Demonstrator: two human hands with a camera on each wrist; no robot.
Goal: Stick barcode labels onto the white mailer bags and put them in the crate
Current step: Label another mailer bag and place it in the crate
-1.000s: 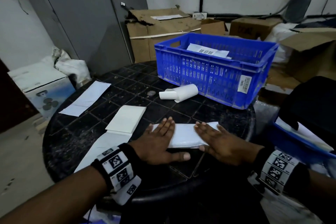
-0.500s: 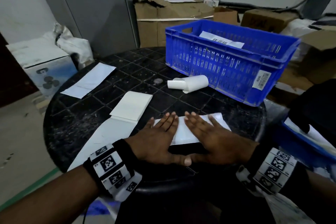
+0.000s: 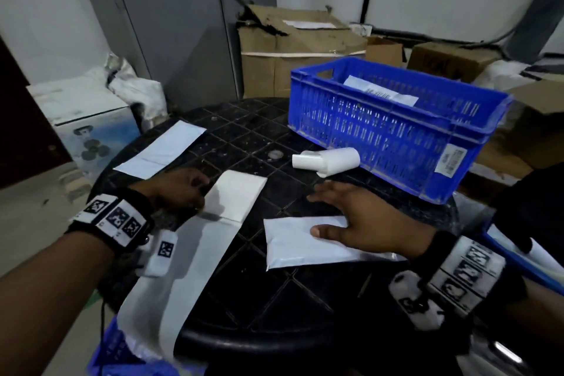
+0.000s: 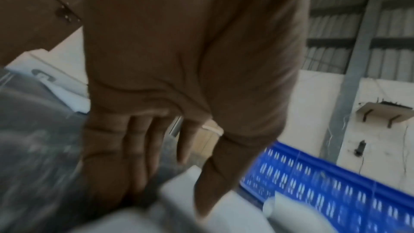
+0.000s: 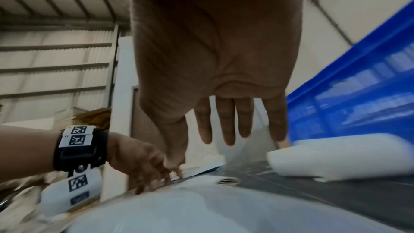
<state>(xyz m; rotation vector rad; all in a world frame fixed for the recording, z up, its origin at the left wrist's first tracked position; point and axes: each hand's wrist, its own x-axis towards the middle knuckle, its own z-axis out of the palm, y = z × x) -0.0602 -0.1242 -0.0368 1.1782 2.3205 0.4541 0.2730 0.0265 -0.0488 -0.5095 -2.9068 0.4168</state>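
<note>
A white mailer bag (image 3: 293, 250) lies flat on the black round table (image 3: 244, 137), near its front edge. My right hand (image 3: 329, 214) rests on the bag's right part, fingers straight and spread, thumb on the bag. My left hand (image 3: 200, 197) is to the left, its fingertips touching the left edge of the folded white label sheet (image 3: 241, 198). A long strip (image 3: 189, 256) runs from that sheet off the table's front. The blue crate (image 3: 396, 137) stands at the back right, with a labelled bag (image 3: 381, 94) inside. The left wrist view is blurred.
A white label roll (image 3: 326, 160) lies on its side in front of the crate. Another white sheet (image 3: 161, 152) lies at the table's far left. Cardboard boxes (image 3: 290, 52) stand behind the table. A blue bin (image 3: 122, 354) sits below the front edge.
My left hand has come off the mailer bag and moved left to the label sheet. My right hand stays on the bag, fingers now spread wider.
</note>
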